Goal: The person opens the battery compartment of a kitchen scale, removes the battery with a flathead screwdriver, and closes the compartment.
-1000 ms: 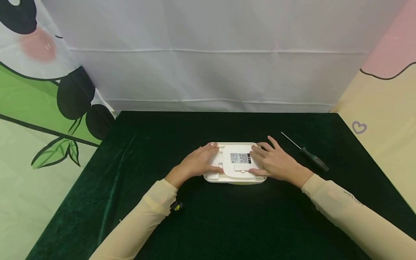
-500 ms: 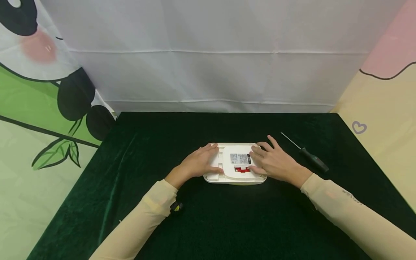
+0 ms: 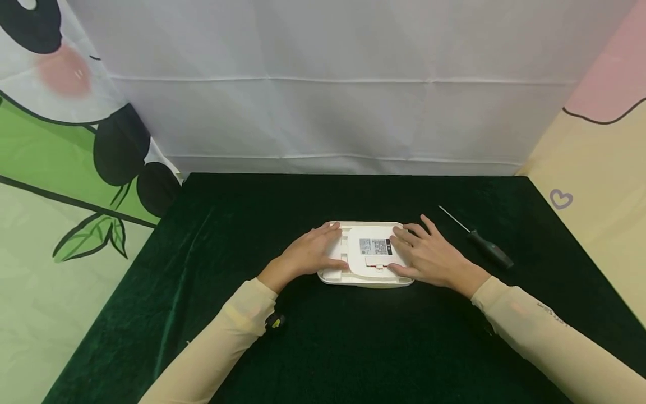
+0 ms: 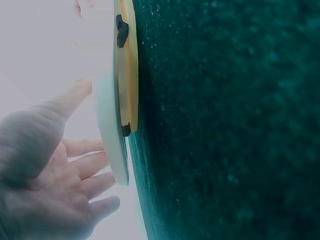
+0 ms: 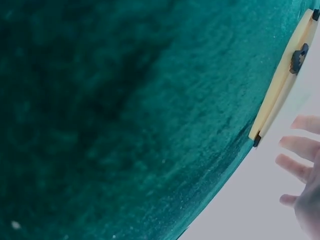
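Observation:
A white flat plastic device (image 3: 355,272) with rounded corners lies on the dark green cloth, its label (image 3: 375,247) facing up. Near the front of its raised panel is a small white cover (image 3: 377,261) with a thin red strip along its lower edge. My left hand (image 3: 309,253) rests on the device's left end, fingers spread toward the far corner and thumb on its face. On the right end my right hand (image 3: 428,253) lies with fingers extended, its thumb tip right beside the small cover. A yellowish underside layer (image 4: 131,75) with dark pieces shows in the left wrist view.
A screwdriver (image 3: 488,248) with a dark handle lies to the right, behind my right forearm, its shaft pointing away to the left. Dark green velvet (image 3: 323,348) covers the table. A white curtain (image 3: 323,118) hangs behind the table's far edge.
Red showed broadly at the small cover half a second ago; now white covers most of it, leaving a thin red strip. One second ago no red showed. Both hands stay almost in place.

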Motion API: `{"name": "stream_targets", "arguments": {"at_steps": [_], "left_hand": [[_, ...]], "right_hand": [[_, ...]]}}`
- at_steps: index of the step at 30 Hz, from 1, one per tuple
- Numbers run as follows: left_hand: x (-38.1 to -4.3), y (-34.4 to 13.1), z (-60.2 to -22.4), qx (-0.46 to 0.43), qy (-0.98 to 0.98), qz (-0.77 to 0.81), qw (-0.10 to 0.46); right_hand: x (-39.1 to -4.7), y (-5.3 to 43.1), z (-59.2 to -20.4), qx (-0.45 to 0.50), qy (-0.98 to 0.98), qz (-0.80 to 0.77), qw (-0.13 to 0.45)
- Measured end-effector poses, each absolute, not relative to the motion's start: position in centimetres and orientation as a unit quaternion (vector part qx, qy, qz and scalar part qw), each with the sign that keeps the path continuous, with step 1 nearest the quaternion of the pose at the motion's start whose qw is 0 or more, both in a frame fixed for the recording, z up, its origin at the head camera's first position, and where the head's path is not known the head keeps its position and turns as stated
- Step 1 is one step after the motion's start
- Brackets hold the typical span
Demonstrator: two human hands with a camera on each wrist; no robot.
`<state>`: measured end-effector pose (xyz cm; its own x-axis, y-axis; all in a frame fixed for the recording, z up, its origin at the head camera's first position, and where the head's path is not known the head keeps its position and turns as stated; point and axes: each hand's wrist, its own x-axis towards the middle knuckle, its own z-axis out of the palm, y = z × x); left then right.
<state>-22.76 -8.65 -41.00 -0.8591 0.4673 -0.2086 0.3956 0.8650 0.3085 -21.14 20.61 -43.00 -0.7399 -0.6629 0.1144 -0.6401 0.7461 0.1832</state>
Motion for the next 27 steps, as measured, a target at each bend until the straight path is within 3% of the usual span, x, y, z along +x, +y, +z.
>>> {"name": "stream_targets", "arguments": {"at_steps": [5, 14, 27], "left_hand": [[-22.8, -8.7, -40.9, 0.228, 0.955, 0.13, 0.139], [-22.7, -8.7, -40.8, 0.224, 0.955, 0.132, 0.142], [-22.6, -8.8, -40.9, 0.224, 0.955, 0.136, 0.14]], "right_hand": [[-20.9, 20.8, -42.9, 0.369, -0.923, -0.041, 0.107], [-20.5, 20.7, -42.5, 0.471, -0.855, 0.013, 0.218], [-19.5, 20.2, -42.5, 0.523, -0.821, -0.038, 0.225]]}}
